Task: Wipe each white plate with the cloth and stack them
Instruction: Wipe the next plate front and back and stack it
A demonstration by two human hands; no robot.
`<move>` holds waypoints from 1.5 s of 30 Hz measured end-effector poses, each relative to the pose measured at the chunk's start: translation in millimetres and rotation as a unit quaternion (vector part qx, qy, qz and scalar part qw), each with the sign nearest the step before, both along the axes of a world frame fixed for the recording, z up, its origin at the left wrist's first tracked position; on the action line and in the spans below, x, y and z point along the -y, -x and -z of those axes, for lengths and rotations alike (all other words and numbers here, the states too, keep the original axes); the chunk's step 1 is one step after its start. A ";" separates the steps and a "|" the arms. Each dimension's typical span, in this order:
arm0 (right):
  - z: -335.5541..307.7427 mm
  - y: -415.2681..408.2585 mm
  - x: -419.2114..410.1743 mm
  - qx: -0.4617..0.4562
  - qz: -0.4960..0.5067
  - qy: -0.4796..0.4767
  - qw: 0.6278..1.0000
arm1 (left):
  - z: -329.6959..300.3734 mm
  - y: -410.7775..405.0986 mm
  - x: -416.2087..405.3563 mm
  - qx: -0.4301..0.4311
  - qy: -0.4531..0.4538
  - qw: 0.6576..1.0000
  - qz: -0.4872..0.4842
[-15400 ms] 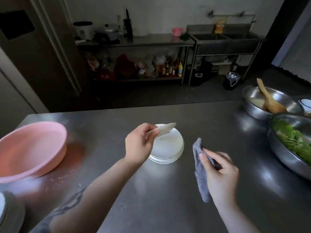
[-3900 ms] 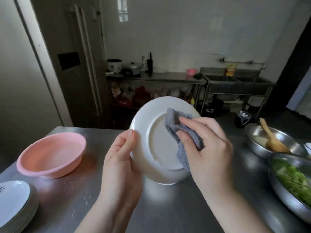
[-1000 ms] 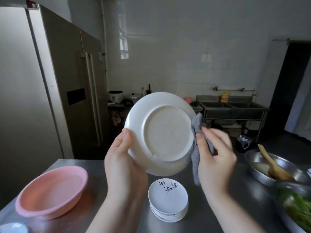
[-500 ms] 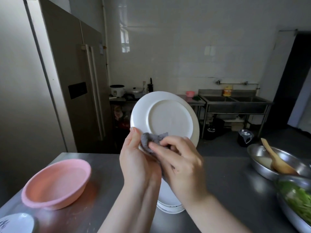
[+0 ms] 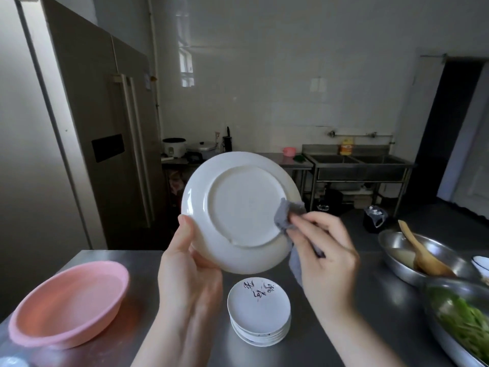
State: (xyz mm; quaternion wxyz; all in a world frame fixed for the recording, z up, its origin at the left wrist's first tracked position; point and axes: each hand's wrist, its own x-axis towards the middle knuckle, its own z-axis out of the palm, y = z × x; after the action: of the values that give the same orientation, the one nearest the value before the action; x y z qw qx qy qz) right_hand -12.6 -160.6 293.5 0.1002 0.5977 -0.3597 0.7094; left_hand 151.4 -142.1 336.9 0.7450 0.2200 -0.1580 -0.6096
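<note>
A white plate [image 5: 238, 207] is held upright in the air over the steel table, its underside facing me. My left hand [image 5: 188, 271] grips its lower left rim, thumb on the underside. My right hand [image 5: 324, 256] holds a grey cloth [image 5: 287, 214] and presses it against the plate's lower right edge. Below the plate, a stack of several white plates [image 5: 259, 311] sits on the table, the top one bearing dark markings.
A pink basin [image 5: 68, 303] stands at the left of the steel table [image 5: 344, 327]. At the right are a steel bowl with a wooden spatula [image 5: 420, 250] and a steel bowl of green vegetables [image 5: 463, 321]. A tall fridge [image 5: 79, 141] rises on the left.
My right hand has carried the cloth from the plate's lower left, near my left thumb, over to its lower right edge. The plate tilted slightly and the stack below came back into view.
</note>
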 end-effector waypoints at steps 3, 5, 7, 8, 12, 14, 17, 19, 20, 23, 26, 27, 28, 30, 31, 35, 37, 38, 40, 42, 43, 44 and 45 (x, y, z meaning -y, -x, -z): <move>-19.9 11.0 10.3 0.052 -0.009 -0.033 0.998 | 10.3 -4.1 1.6 0.038 0.027 0.999 0.009; -37.0 16.3 15.5 0.058 -0.029 -0.062 0.996 | 14.1 -5.7 2.7 0.066 0.041 0.997 0.014; -51.2 15.4 19.1 0.028 -0.041 -0.088 0.995 | 17.7 -4.9 2.6 0.095 0.049 0.994 0.011; -56.3 12.4 20.1 0.013 -0.043 -0.092 0.995 | 19.6 -4.5 2.3 0.106 0.056 0.993 0.005; -62.4 -6.4 19.8 -0.041 -0.008 -0.047 0.998 | 20.5 -3.5 0.1 0.136 0.076 0.987 -0.025; -53.9 -20.4 16.7 -0.065 -0.006 -0.011 0.998 | 19.4 -1.8 -0.8 0.139 0.083 0.986 -0.028; -32.0 -42.9 9.0 -0.096 -0.044 0.014 0.994 | 23.3 1.9 1.3 0.143 0.065 0.987 -0.023; -17.9 -50.6 5.9 -0.116 -0.065 -0.010 0.991 | 29.1 1.6 3.4 0.136 0.054 0.989 -0.022; -12.6 -51.5 5.7 -0.120 -0.075 -0.033 0.989 | 33.5 0.6 4.8 0.136 0.047 0.989 -0.023; 1.1 -42.2 4.2 -0.050 -0.123 -0.120 0.984 | 54.6 -0.8 10.9 0.169 0.018 0.985 -0.030; 24.8 -14.4 -0.5 0.058 -0.104 -0.148 0.982 | 81.2 -3.1 20.1 0.240 -0.008 0.968 -0.071; 36.2 -3.2 -3.2 0.079 -0.082 -0.161 0.980 | 91.0 -4.8 23.7 0.277 -0.004 0.957 -0.087; 49.1 8.0 -6.4 0.098 -0.062 -0.183 0.976 | 101.0 -5.9 27.2 0.317 0.006 0.943 -0.098; 78.0 26.5 -16.0 0.130 -0.035 -0.242 0.961 | 124.3 -5.1 34.7 0.389 0.024 0.915 -0.106; 92.2 33.2 -21.6 0.141 -0.026 -0.268 0.953 | 136.6 -3.3 39.2 0.419 0.025 0.902 -0.105; 135.0 48.6 -38.9 0.160 0.010 -0.329 0.931 | 174.5 3.6 63.9 0.531 0.021 0.842 -0.095; 144.5 51.9 -39.6 0.161 0.018 -0.340 0.926 | 182.3 6.8 81.7 0.609 0.062 0.784 -0.097; 147.1 53.3 -38.0 0.164 0.020 -0.343 0.925 | 184.9 9.4 90.9 0.658 0.089 0.741 -0.105; 150.2 54.4 -32.7 0.170 0.017 -0.348 0.922 | 191.0 15.6 106.9 0.739 0.155 0.642 -0.133; 155.2 54.7 -27.9 0.183 0.012 -0.361 0.914 | 203.5 22.1 119.5 0.782 0.250 0.548 -0.160; 159.0 54.6 -26.3 0.192 0.011 -0.372 0.908 | 212.0 23.9 124.8 0.790 0.294 0.510 -0.171; 163.1 54.6 -26.1 0.198 0.011 -0.381 0.903 | 220.6 24.6 129.4 0.793 0.326 0.482 -0.181; 166.8 54.9 -26.6 0.202 0.011 -0.385 0.900 | 228.7 24.8 133.5 0.793 0.343 0.467 -0.190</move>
State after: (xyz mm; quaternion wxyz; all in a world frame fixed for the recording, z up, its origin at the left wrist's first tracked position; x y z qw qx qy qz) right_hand -67.6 -134.0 126.7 -0.2051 0.4294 -0.6240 0.6198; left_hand 126.6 -275.6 108.2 0.4135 0.3604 -0.8317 0.0854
